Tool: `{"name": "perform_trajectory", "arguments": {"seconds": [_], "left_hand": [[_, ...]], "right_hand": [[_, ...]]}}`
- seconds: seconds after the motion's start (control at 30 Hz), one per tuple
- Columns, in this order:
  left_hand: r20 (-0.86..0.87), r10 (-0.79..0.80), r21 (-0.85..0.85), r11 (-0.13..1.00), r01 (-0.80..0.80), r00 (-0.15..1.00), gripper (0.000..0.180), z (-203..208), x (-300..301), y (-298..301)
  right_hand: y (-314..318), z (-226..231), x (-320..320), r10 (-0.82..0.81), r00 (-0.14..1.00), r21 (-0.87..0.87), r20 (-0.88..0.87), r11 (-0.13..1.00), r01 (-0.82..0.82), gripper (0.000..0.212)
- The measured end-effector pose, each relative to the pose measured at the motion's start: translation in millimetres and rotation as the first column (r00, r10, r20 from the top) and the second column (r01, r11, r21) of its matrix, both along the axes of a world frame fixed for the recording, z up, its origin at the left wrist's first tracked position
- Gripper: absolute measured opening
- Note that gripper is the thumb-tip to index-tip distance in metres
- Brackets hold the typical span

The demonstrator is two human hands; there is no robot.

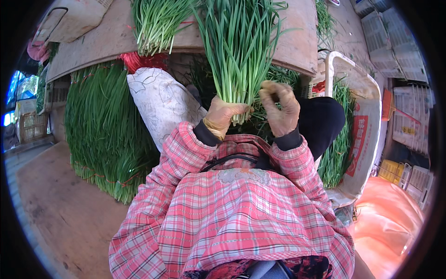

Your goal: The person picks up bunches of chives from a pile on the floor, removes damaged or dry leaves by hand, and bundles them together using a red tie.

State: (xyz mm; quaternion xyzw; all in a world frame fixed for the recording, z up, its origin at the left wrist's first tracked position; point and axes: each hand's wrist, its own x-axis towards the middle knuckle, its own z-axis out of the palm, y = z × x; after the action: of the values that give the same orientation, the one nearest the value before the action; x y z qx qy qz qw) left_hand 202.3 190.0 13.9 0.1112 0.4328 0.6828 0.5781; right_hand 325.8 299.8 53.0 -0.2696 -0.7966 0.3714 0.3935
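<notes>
A thick bunch of garlic chives [237, 56] stands in front of me, its leaves spread over the board and its pale stem ends toward my lap. My left hand [223, 115], in a thin yellowish glove, is closed round the lower stems, thumb across them. Just right of the stems is my right hand [281, 110], gloved alike, its fingers curled and thumb and fingertip close together; whatever they might pinch is too small to make out. A second, smaller chive bunch [160, 28] lies on the board to the left, stem ends facing me.
The wooden board [297, 42] crosses ahead of my knees. Tied chives [104, 125] are piled at my left, near a bundle of red ties [144, 61]. At my right stands a white plastic basket [367, 93] with loose chives [339, 144]. Crates [411, 116] line the far right.
</notes>
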Motion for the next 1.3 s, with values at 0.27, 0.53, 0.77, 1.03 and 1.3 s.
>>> {"name": "perform_trajectory", "arguments": {"seconds": [0.27, 0.53, 0.77, 1.03, 1.3], "left_hand": [[-0.199, 0.136, 0.080, 0.989, -0.123, 0.970, 0.037, -4.9, 8.9, 9.9], [-0.200, -0.006, -0.051, 0.999, -0.005, 0.980, 0.024, -5.5, 0.6, 0.5], [0.030, -0.064, -0.067, 0.996, 0.066, 0.997, 0.033, -15.2, -6.1, -1.8], [-0.369, -0.058, -0.077, 0.997, 0.032, 0.928, 0.025, -20.4, -6.3, -3.6], [0.522, 0.056, -0.076, 0.997, -0.019, 0.851, 0.035, -18.1, -30.0, -17.6]], "right_hand": [[5.8, 0.0, -36.6, -0.003, 0.852, 0.442, 0.524, 0.856, -0.269, 0.014], [60.0, 26.2, 14.4, -0.448, 0.888, 0.577, 0.105, 0.755, 0.312, 0.010], [48.4, -0.9, 67.0, -0.083, 0.876, 0.194, 0.475, 0.981, -0.012, 0.016], [-1.0, -41.0, -37.3, 0.247, 0.969, -0.633, 0.003, 0.751, -0.190, 0.045], [-11.5, -37.3, -22.0, -0.173, 0.942, -0.942, -0.287, 0.227, -0.246, 0.028]]}}
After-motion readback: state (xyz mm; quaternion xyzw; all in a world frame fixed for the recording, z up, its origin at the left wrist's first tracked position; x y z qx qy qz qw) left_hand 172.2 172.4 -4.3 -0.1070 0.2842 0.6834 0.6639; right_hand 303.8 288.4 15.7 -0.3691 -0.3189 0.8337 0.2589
